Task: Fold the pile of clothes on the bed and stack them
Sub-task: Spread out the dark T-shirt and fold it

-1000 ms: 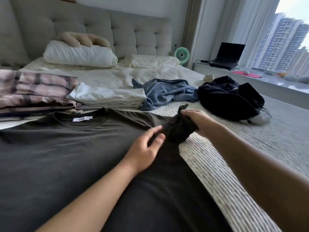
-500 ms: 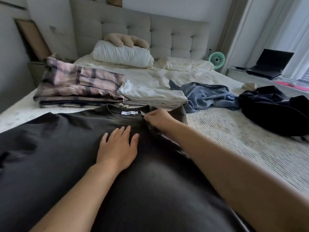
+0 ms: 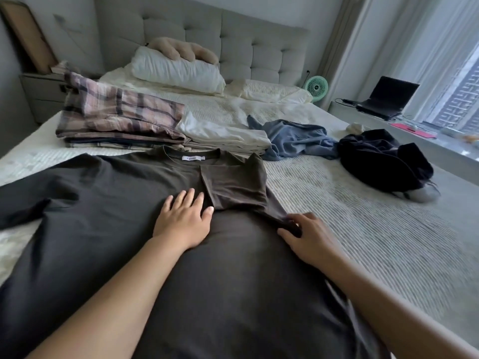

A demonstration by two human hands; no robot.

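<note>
Dark T-shirt (image 3: 108,229) lies flat on bed (image 3: 363,229) w/ right sleeve (image 3: 233,187) folded in. My left hand (image 3: 182,224) presses it, fingers spread; my right hand (image 3: 308,237) pinches the side edge. Risk: tugging too hard drags sleeve back out, wrinkles fold.

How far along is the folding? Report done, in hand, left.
Done: plaid stack and white stack folded. In hand: dark T-shirt, right sleeve folded in; left hand presses it, right hand pinches its edge. Left: blue garment, black garment.
</note>
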